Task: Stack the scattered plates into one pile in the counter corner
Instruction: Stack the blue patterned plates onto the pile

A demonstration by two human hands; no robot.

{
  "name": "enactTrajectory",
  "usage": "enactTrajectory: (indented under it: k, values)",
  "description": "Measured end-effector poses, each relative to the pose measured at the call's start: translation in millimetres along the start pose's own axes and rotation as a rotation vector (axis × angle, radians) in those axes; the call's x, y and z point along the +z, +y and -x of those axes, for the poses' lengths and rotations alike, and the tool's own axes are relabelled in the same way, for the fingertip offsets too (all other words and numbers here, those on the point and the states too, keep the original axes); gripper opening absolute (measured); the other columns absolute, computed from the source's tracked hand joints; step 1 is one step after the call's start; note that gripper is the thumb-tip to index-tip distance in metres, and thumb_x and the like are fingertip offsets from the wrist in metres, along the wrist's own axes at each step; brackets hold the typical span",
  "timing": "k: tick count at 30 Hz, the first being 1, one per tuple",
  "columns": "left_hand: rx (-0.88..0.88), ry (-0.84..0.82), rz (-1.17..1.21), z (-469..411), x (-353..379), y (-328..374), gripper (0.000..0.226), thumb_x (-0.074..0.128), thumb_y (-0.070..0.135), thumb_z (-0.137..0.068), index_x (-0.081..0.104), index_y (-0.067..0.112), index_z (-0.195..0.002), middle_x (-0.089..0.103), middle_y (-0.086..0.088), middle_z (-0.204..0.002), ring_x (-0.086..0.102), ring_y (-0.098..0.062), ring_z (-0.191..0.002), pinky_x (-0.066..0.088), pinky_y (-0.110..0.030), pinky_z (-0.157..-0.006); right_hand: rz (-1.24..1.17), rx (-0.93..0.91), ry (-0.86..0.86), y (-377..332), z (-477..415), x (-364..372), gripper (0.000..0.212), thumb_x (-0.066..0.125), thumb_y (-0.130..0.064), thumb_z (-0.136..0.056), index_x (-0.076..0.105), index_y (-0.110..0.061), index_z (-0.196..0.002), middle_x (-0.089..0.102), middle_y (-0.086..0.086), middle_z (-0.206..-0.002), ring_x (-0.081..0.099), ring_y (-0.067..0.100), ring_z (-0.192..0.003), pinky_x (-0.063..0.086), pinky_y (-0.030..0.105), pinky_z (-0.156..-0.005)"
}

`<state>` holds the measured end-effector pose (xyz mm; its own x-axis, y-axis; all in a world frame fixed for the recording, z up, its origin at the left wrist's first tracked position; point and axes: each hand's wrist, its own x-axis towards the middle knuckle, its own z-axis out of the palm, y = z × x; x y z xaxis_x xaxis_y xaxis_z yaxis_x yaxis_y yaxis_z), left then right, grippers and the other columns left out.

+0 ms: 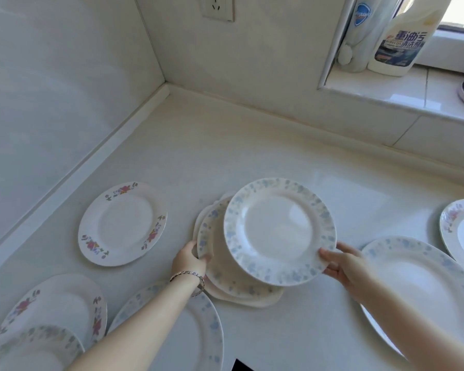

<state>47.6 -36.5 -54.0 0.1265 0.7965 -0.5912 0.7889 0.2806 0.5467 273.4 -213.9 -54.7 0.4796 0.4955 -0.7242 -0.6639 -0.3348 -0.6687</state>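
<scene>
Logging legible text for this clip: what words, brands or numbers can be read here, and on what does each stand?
"重油污": large characters on the white detergent jug's label on the windowsill.
Smaller lines on that label: too blurred to read.
"...guard": partial brand on the blue badge of the white bottle beside it; the first letters are unclear.
Plates, wall socket: no text.

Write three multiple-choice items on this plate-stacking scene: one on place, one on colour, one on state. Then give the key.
1. Where is the pile?
A. mid-counter
B. in the wall corner
C. on the windowsill

2. What rim pattern has the plate in the right hand?
A. red flowers
B. pale blue speckles
C. plain gold

3. What is the left hand doing?
A. resting flat on the counter
B. lifting the red-flowered plate
C. gripping the pile's edge

Key: 1 A, the corner behind it is bare. 2 B, blue blotches ring the rim. 3 C, its fingers wrap the pile's left rim.
</scene>
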Motion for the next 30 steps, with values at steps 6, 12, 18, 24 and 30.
enactTrajectory:
  k: [6, 12, 18, 24, 30]
  values:
    - [-0.039, -0.024, 0.137, -3.4, -2.2, -6.3, 0.039, 0.060, 0.003, -0.084, 0.059, 0.014, -0.121, 0.065, -0.013, -0.111, 0.064, -0.031, -0.076, 0.060, -0.044, -0.071, 0.172, -0.002, -0.037, 22.9, 0.3, 17.6, 0.021, 0.053, 0.010, -0.084, 0.064, -0.006, -0.089, 0.072, 0.004, -0.059, 0.069, 0.017, -0.050, 0.057, 0.025, -0.049]
    - [-0.046, -0.036, 0.134, -8.6, -1.2, -10.5, 0.044, 0.051, 0.000, -0.086, 0.056, 0.017, -0.127, 0.063, -0.013, -0.107, 0.064, -0.030, -0.076, 0.058, -0.047, -0.078, 0.517, -0.159, 0.087, 30.5, 1.4, 31.4, 0.016, 0.060, -0.008, -0.087, 0.061, -0.005, -0.103, 0.062, 0.008, -0.071, 0.065, 0.022, -0.060, 0.056, 0.025, -0.053]
    - [-0.051, -0.088, 0.185, -13.9, -0.2, -16.8, 0.042, 0.051, 0.033, -0.078, 0.061, 0.015, -0.115, 0.067, -0.013, -0.112, 0.064, -0.033, -0.101, 0.054, -0.049, -0.087, 0.763, -0.260, 0.181, 32.1, 4.3, 46.7, 0.018, 0.059, -0.009, -0.086, 0.057, 0.000, -0.103, 0.058, 0.010, -0.072, 0.060, 0.022, -0.058, 0.038, 0.013, -0.039]
    - [0.050, -0.042, 0.030, -5.1, 1.6, -14.9, 0.022, 0.053, 0.016, -0.089, 0.062, 0.011, -0.109, 0.069, -0.012, -0.106, 0.064, -0.030, -0.099, 0.050, -0.032, -0.086, 0.785, -0.276, 0.234, 32.4, 0.9, 53.7, 0.034, 0.063, -0.010, -0.081, 0.058, -0.005, -0.115, 0.061, 0.014, -0.094, 0.056, 0.023, -0.074, 0.037, 0.025, -0.054]
    - [0.180, -0.070, -0.264, -12.0, -18.7, -18.5, 0.035, 0.044, 0.026, -0.096, 0.057, 0.006, -0.122, 0.063, -0.015, -0.123, 0.059, -0.030, -0.112, 0.044, -0.031, -0.093, 0.616, -0.225, 0.230, 30.2, -0.3, 56.3, 0.041, 0.061, 0.002, -0.079, 0.058, -0.004, -0.120, 0.062, 0.011, -0.089, 0.060, 0.026, -0.075, 0.050, 0.031, -0.064]
